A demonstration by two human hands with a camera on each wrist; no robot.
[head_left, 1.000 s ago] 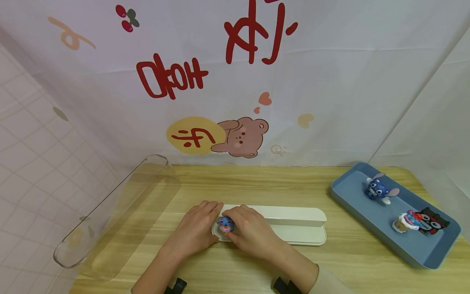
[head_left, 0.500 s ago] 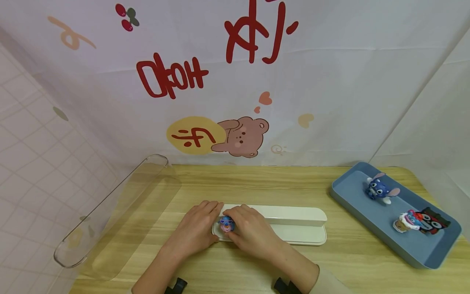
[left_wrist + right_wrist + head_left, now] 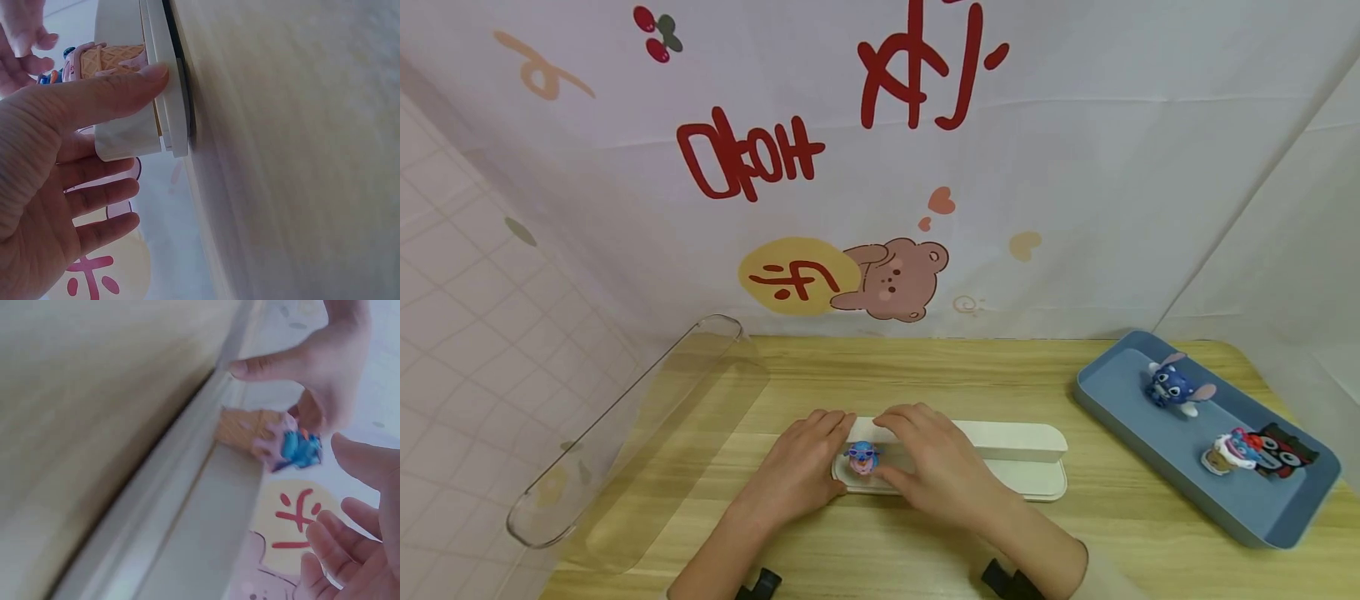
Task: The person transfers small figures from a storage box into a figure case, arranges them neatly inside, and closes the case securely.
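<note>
A small blue figurine in a waffle cone (image 3: 862,457) stands upright at the left end of a white stepped stand (image 3: 1018,477). The left hand (image 3: 797,468) grips that end of the stand; in the left wrist view its thumb presses the base edge (image 3: 178,112), with the other fingers at the far side. Just right of the figurine is the right hand (image 3: 946,471), fingers spread and holding nothing. The right wrist view shows a gap between this hand (image 3: 365,550) and the figurine (image 3: 250,430).
A blue tray (image 3: 1195,483) at the right holds a dark blue figurine with long ears (image 3: 1172,385), a cone figurine (image 3: 1228,452) and a black-and-red figure (image 3: 1285,452). A transparent cover (image 3: 647,450) lies at the left. A printed cloth (image 3: 1075,167) hangs behind the table.
The right hand has let go of the cone figurine and moved a little to the right, its fingers opening. The figurine stays on the stand, and the left hand has not visibly moved.
</note>
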